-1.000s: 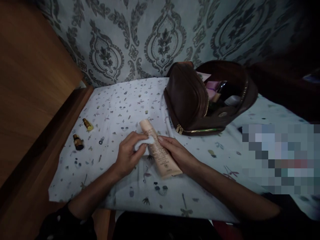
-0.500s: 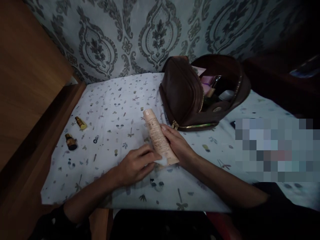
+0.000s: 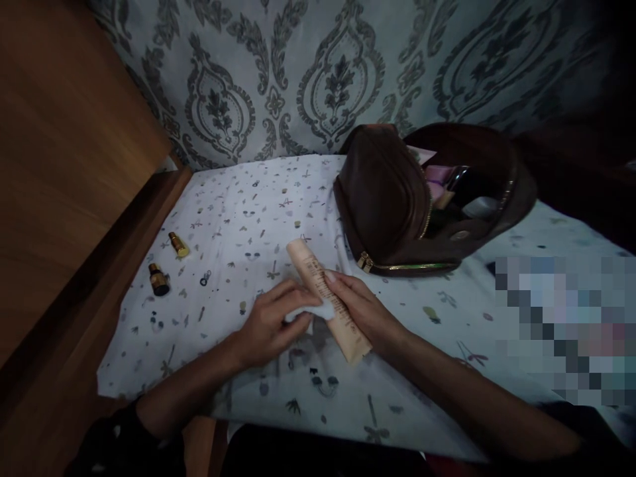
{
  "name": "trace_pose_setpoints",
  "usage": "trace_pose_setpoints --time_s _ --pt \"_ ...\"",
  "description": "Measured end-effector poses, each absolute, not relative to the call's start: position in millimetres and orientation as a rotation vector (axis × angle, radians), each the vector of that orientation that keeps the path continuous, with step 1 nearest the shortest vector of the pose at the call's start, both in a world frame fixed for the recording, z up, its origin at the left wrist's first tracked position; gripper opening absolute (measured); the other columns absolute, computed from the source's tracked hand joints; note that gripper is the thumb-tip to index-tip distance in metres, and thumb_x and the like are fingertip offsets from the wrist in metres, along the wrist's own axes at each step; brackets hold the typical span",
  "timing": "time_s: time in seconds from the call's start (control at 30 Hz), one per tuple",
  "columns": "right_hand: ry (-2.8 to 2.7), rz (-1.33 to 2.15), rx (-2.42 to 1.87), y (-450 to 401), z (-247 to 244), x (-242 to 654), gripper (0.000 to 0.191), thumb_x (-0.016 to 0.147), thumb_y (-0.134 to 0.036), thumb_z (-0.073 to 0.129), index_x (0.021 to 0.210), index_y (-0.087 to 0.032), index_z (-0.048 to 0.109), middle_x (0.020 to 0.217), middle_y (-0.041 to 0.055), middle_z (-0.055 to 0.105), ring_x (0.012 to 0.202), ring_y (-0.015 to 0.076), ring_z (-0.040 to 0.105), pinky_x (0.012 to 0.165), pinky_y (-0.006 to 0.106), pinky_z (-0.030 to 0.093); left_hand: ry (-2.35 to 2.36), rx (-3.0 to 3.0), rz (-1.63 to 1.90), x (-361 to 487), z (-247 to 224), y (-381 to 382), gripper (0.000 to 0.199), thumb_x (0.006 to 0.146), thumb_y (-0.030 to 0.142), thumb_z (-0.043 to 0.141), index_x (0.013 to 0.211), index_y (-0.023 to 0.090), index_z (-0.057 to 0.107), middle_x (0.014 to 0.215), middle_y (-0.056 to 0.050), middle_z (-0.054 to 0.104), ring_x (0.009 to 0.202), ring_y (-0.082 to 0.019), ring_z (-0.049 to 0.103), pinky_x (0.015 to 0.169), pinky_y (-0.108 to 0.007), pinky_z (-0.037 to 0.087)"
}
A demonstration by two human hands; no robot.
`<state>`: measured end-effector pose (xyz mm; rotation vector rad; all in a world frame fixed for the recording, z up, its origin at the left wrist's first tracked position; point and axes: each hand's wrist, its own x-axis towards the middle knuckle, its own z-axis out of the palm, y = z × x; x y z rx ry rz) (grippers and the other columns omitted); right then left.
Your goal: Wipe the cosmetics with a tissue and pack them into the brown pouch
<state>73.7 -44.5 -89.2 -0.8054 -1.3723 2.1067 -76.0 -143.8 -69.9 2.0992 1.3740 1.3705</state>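
A beige tube [image 3: 348, 336] with printed text lies tilted across the middle of the view, its rounded cap end pointing up and left. My right hand [image 3: 365, 311] grips it from the right side, thumb on the printed face. Between the thumb and fingers of my left hand [image 3: 275, 324] is a white wipe [image 3: 325, 310], which touches the tube near its middle. The tube's underside and the fingertips of my right hand behind it are hidden.
An open brown bag [image 3: 380, 192] with items inside stands at the back right. Two small gold and dark bottles, one [image 3: 179, 245] behind the other [image 3: 158, 280], lie at the left. A wooden panel [image 3: 64, 132] borders the left side.
My left hand has moved the wipe higher along the tube, from near its flat end to the middle. The tube sits lower and leans more. The whole view has shifted slightly.
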Motion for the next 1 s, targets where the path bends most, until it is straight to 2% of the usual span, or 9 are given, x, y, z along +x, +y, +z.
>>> trace_pose_setpoints --time_s 0.17,0.3,0.43,0.57,0.67,0.8,0.93,1.0 --pt "-1.337 2.134 -0.757 -47.4 -95.3 72.0 0.046 0.07 -0.06 0.076 0.093 -0.02 0.073 0.078 0.0005 0.067 0.072 0.0146 0.058 0.068 0.026 0.046 1.578 1.86 1.499 -85.5 -71.1 -138.5 0.015 0.087 0.012 0.059 0.099 0.018 0.065 0.086 -0.002 0.064 0.079 -0.013 0.06 0.073 -0.024 0.048" --pt "-1.209 2.371 -0.763 -51.0 -93.0 73.5 0.052 0.073 -0.059 0.073 0.109 -0.022 0.066 0.076 0.0011 0.067 0.063 0.0145 0.059 0.053 0.025 0.044 1.722 1.63 1.569 -92.3 -67.3 -135.0 0.013 0.086 0.015 0.059 0.097 0.018 0.064 0.09 -0.001 0.066 0.082 -0.013 0.061 0.075 -0.023 0.047" --pt "-1.198 2.52 -0.686 -52.4 -88.2 76.0 0.049 0.075 -0.056 0.074 0.103 -0.018 0.065 0.069 0.0005 0.063 0.054 0.0109 0.052 0.046 0.022 0.038 1.77 1.494 1.611 -93.9 -66.4 -133.7 0.014 0.085 0.019 0.06 0.099 0.018 0.061 0.092 -0.001 0.066 0.084 -0.014 0.061 0.077 -0.023 0.047" --pt "-1.1 2.507 -0.632 -52.5 -86.6 74.3 0.036 0.069 -0.041 0.082 0.09 -0.016 0.068 0.073 0.0 0.063 0.066 0.0107 0.057 0.06 0.022 0.045 1.745 1.586 1.52 -89.5 -72.4 -135.0 0.011 0.087 0.02 0.058 0.097 0.018 0.058 0.089 0.0 0.064 0.08 -0.013 0.06 0.073 -0.022 0.047" --pt "-0.973 2.446 -0.633 -53.1 -86.1 71.0 0.033 0.064 -0.036 0.085 0.086 -0.017 0.069 0.076 0.0001 0.065 0.072 0.0122 0.058 0.067 0.023 0.046 1.654 1.805 1.383 -82.2 -74.9 -139.0 0.01 0.089 0.018 0.056 0.1 0.018 0.057 0.091 -0.002 0.064 0.083 -0.013 0.061 0.076 -0.022 0.048" --pt "-0.838 2.363 -0.657 -55.1 -83.8 69.8 0.042 0.056 -0.04 0.089 0.087 -0.018 0.07 0.074 -0.0014 0.062 0.071 0.0125 0.055 0.066 0.023 0.044 1.424 2.1 1.184 -68.7 -72.8 -148.0 0.016 0.09 0.014 0.054 0.104 0.021 0.058 0.091 -0.003 0.065 0.085 -0.014 0.063 0.078 -0.022 0.05" --pt "-0.941 2.292 -0.596 -51.8 -82.5 73.4 0.047 0.055 -0.044 0.089 0.088 -0.017 0.069 0.069 -0.0039 0.055 0.064 0.0095 0.046 0.058 0.021 0.035 1.194 2.285 1.012 -63.2 -87.0 -149.5 0.027 0.089 0.012 0.053 0.112 0.024 0.059 0.106 -0.007 0.069 0.099 -0.018 0.066 0.083 -0.023 0.054" --pt "-1.045 2.246 -0.506 -48.3 -80.5 76.7 0.052 0.056 -0.047 0.088 0.094 -0.017 0.07 0.075 -0.0037 0.056 0.067 0.009 0.044 0.06 0.021 0.033 1.032 2.34 0.957 -65.7 -100.7 -144.3 0.026 0.09 0.014 0.052 0.112 0.025 0.06 0.102 -0.006 0.07 0.09 -0.016 0.068 0.076 -0.02 0.055"
